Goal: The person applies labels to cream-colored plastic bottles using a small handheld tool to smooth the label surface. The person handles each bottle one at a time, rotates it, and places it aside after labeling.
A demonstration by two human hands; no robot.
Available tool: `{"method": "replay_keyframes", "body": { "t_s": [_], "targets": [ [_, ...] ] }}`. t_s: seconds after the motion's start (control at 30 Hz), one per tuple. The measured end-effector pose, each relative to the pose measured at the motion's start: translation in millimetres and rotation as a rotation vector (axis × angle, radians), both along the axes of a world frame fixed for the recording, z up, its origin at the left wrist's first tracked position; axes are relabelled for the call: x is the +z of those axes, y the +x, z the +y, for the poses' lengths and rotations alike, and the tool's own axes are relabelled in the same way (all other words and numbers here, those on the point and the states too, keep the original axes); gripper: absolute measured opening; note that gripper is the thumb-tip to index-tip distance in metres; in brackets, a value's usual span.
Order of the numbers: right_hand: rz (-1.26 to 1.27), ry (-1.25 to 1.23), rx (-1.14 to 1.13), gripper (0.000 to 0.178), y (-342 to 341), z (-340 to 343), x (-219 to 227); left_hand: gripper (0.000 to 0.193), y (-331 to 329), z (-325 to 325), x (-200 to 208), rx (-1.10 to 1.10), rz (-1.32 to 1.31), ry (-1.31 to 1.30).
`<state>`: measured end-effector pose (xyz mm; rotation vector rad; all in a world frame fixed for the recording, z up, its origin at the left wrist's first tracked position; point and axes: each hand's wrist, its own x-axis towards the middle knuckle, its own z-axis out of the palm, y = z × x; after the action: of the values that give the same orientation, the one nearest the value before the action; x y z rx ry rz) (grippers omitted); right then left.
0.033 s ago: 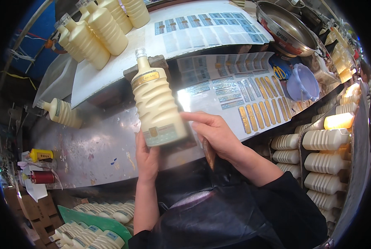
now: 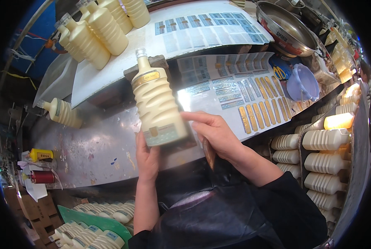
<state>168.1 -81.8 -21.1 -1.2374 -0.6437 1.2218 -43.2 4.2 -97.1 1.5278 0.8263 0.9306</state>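
Note:
A cream-coloured ribbed bottle point(image 2: 159, 103) stands tilted up in front of me, with a clear neck, a gold label on its shoulder and a grey-blue label near its base. My left hand point(image 2: 146, 159) is closed round the bottle's lower left side; some of its fingers are hidden behind it. With the index finger stretched to the bottle's lower right edge, my right hand point(image 2: 216, 135) keeps its other fingers curled round a tool with a brown wooden handle point(image 2: 209, 154). The tool's working end is hidden.
Sheets of gold and silver-blue labels point(image 2: 252, 118) lie right of the bottle. Several cream bottles point(image 2: 106, 31) stand at the back left; another bottle point(image 2: 65, 113) lies tilted. A purple bucket point(image 2: 302, 83) and a metal basin point(image 2: 287, 27) sit at right, above racked bottles point(image 2: 326, 164).

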Motion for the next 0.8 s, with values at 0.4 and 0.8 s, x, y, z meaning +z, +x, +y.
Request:
{"method": "replay_keyframes", "body": {
  "t_s": [0.4,0.8],
  "targets": [
    [-0.126,-0.111,0.060,0.045,18.6,4.6,-18.2,0.069,15.6,-13.0,9.6,0.131,0.099,0.167],
    [-0.268,-0.123,0.173,0.052,13.7,19.9,-26.4,0.053,33.4,-8.5,19.6,0.163,0.138,0.107]
  ]
}}
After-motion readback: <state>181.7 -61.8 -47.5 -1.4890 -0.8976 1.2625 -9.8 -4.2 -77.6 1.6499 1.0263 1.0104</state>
